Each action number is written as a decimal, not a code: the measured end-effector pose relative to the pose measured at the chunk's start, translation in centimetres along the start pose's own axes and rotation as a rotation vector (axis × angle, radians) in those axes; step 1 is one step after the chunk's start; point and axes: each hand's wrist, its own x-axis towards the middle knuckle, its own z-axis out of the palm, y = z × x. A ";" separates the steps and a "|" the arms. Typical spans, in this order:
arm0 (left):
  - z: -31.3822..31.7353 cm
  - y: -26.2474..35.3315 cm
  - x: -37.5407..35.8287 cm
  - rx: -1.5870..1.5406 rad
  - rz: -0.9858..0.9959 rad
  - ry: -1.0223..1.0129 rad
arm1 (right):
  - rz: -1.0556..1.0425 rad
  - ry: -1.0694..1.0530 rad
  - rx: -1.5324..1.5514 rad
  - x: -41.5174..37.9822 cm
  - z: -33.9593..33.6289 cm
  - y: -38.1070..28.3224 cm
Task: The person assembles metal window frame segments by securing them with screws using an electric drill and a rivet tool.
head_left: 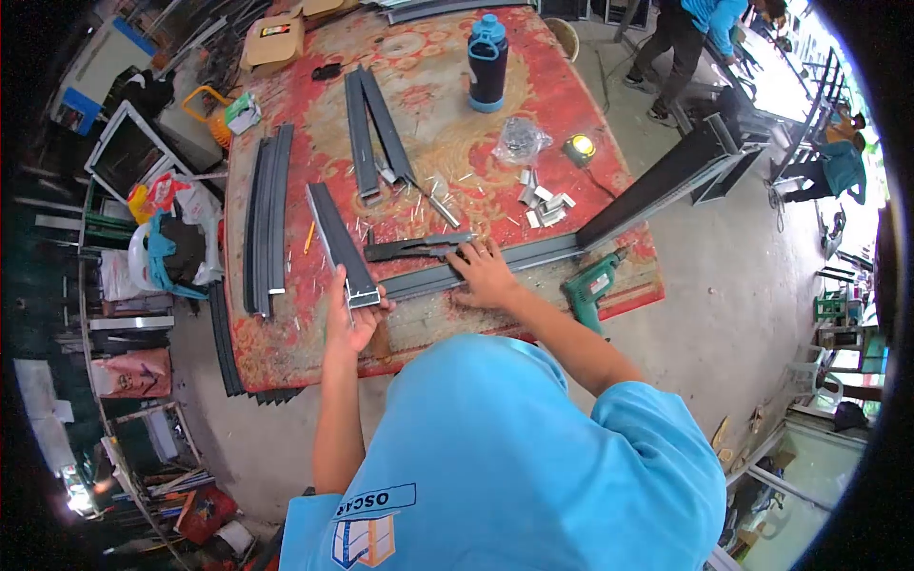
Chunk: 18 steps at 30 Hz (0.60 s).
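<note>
My left hand [357,314] is closed around the near end of a short dark metal profile [338,233], which slants up and away over the table. My right hand [486,276] rests with its fingers spread on a long dark profile [533,255] lying across the table's near part, at its left portion. A dark flat tool or bar [409,249] lies just beyond that profile, its right end by my right fingers. To the right of my right hand sits a green power drill [592,287]. A pencil [309,237] lies left of the short profile.
On the red patterned table [428,48] are more dark profiles [268,219], a crossed pair [371,128], a dark bottle [486,67], small metal brackets [546,205], a plastic bag [521,140] and a lit lamp [579,147]. An upright frame [657,181] stands at right. People work beyond.
</note>
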 end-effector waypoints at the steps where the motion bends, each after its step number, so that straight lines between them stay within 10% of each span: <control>1: 0.1 0.0 -0.1 0.002 0.004 0.014 | 0.005 -0.012 0.013 -0.1 -0.2 0.0; 18: 0.2 -0.2 0.0 0.019 0.013 0.042 | 0.017 -0.199 0.027 0.6 -0.7 2.7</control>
